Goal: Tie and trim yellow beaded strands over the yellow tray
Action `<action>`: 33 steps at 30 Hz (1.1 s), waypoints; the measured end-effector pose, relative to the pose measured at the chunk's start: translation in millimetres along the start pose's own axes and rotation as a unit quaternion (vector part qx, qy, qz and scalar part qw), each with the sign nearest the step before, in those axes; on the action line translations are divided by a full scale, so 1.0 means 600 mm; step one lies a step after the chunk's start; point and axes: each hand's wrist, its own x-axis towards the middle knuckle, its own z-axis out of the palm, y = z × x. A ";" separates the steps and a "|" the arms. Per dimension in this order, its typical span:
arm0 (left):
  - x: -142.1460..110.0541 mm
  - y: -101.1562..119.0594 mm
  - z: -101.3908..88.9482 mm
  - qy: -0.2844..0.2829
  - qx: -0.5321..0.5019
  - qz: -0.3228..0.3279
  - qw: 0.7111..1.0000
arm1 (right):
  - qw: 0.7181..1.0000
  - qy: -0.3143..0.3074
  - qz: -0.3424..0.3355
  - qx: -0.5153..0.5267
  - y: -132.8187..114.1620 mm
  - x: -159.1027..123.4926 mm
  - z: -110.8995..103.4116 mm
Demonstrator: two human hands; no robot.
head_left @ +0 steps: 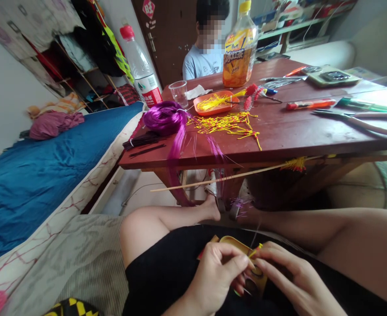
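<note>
Over my lap, my left hand [218, 274] and my right hand [292, 270] meet with thumbs and fingertips pinched. Between them is a small yellow strand [256, 250], its tip poking up beside the right fingertips. The fingers hide most of it. A thin pale thread rises near the right hand. Beneath my hands lies a shallow yellow tray [229, 240], partly covered; its contents are hard to make out. On the table, a pile of yellow strands with red-orange bits [224, 123] lies beside a looped purple fibre bundle [165, 117], whose ends hang over the edge.
On the dark red table [279, 140] stand an orange tray [213, 109], a tea bottle [240, 48], a red-capped bottle [142, 70] and a plastic cup [179, 92]. Pliers [358, 119] lie right. A thin stick [213, 181] juts before the edge. A person [202, 61] sits opposite.
</note>
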 end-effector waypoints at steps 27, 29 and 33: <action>0.019 0.008 -0.011 -0.063 -0.078 -0.112 0.989 | 0.921 0.053 0.214 0.321 0.004 0.019 0.038; 0.020 0.006 -0.011 -0.053 -0.094 -0.108 0.988 | 0.951 0.061 0.171 0.250 0.011 0.011 0.036; 0.022 0.006 -0.011 -0.031 -0.114 -0.124 0.985 | 0.971 0.201 -0.089 -0.092 0.029 -0.009 0.014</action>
